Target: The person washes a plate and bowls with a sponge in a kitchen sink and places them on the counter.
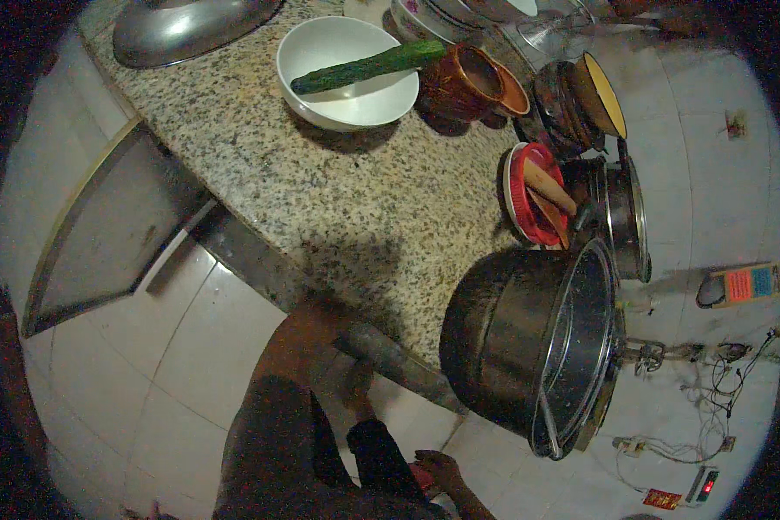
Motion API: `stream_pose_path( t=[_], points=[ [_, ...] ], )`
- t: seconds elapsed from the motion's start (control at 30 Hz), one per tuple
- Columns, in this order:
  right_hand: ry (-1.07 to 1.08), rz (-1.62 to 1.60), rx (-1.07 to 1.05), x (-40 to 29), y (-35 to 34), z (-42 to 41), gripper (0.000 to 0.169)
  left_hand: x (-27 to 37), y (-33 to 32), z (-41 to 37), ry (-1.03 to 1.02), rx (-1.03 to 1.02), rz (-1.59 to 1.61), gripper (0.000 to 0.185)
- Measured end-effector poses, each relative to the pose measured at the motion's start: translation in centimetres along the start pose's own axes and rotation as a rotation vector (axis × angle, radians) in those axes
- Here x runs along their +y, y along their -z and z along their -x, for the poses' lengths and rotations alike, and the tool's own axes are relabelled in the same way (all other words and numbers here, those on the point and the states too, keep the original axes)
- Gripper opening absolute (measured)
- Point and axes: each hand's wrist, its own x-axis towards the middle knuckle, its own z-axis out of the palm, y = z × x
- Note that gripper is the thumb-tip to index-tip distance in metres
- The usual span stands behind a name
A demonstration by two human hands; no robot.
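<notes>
A dark-sleeved arm (279, 403) reaches up to the front edge of the speckled stone counter (377, 182). I take it for my left arm; its hand is lost in deep shadow. Low in the picture, my right hand (443, 471) appears with bent fingers against a small pinkish-red thing (421, 478); whether it grips it cannot be told. Between the two is a dim limb (357, 383) with a black cuff. On the counter a white bowl (370, 107) holds a green cucumber (377, 65) that leans over its rim. A large dark metal pot (500, 331) stands to the right.
A brown glazed jug (458, 84) stands beside the bowl. Wooden tools (549, 185) lie in a red basket (533, 214). Further pots (624, 214) line the wall. A metal lid (188, 29) rests top left. A cabinet door (117, 221) hangs open over the tiled floor. Cables (721, 390) run along the wall.
</notes>
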Motion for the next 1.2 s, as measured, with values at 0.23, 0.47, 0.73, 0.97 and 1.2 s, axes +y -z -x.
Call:
stream_pose_path(
  t=[0.23,0.47,0.73,0.97,1.2],
  points=[
    [0.028,-0.65,0.046,2.6,-1.5,-0.2,0.025,1.6,0.4,2.2,-0.053,0.038,-0.084,0.017],
    [0.077,-0.743,0.159,7.8,-0.5,-3.2,0.02,9.6,9.3,14.9,-0.327,0.525,-0.344,0.016],
    [0.122,-0.468,0.252,7.5,2.8,-2.7,0.017,21.5,38.8,26.1,-0.127,1.014,-1.83,0.031],
    [-0.034,-0.305,0.405,7.4,8.1,3.9,0.018,17.1,28.9,29.4,-0.05,0.912,-1.288,0.053],
    [-0.133,-0.489,0.599,15.3,5.0,6.4,0.016,4.8,15.6,28.0,-0.211,0.557,-0.247,0.034]
  ],
)
